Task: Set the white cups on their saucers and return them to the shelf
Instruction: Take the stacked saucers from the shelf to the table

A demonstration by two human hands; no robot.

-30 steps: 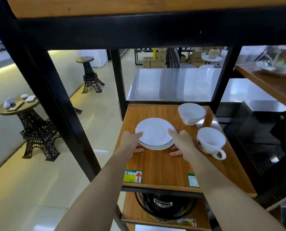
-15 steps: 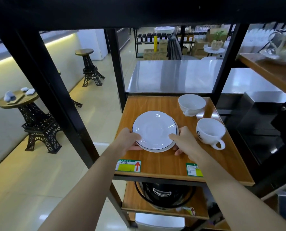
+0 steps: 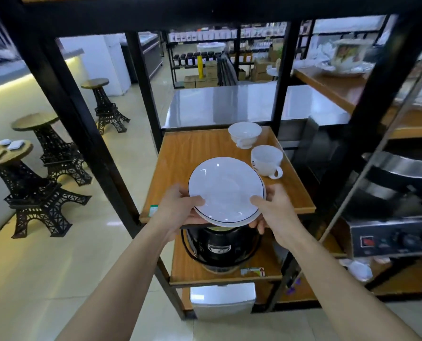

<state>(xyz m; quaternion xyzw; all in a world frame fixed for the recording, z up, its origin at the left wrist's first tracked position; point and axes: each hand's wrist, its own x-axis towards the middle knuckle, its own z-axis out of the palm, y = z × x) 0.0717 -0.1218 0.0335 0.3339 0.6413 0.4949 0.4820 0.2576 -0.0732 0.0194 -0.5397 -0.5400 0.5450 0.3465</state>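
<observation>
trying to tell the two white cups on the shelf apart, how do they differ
The near cup has a dark logo on its side; the far cup shows none. The near cup's handle points toward the shelf's front right; the far cup's points front left. Both are white, upright, empty, and stand on bare wood without saucers.

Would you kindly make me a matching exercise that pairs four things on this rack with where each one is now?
Things:
1. saucers
2. cup with logo
3. plain cup
4. black pot

Places:
A. back right corner of the middle shelf
B. on the shelf below
C. held in both hands, off the shelf
D. on the middle shelf, in front of the other cup

Pairs: 1-C, 2-D, 3-A, 4-B. The left hand and right hand grip the saucers from opposite sides.
</observation>
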